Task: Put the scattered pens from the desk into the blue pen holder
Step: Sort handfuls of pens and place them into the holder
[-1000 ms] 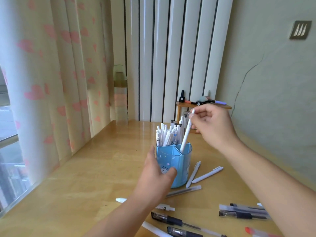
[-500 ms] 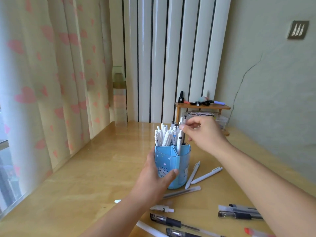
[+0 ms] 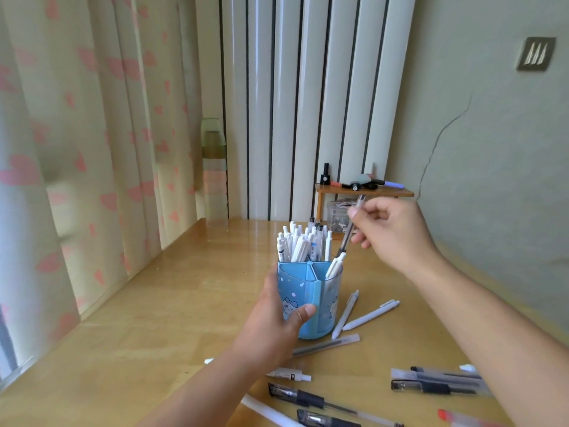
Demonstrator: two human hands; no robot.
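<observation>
The left hand [image 3: 277,322] wraps its fingers around the blue pen holder [image 3: 309,298], while above it the right hand [image 3: 391,232] pinches a grey pen [image 3: 349,231].

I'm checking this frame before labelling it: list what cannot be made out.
Head view only:
- Blue pen holder: near-left side hidden by left hand.
- Grey pen in right hand: motion-blurred.
- White pen and red pen: cut off by bottom edge.

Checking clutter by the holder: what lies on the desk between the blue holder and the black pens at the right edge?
Head view: two white pens, angled side by side, beside the blue holder.
</observation>
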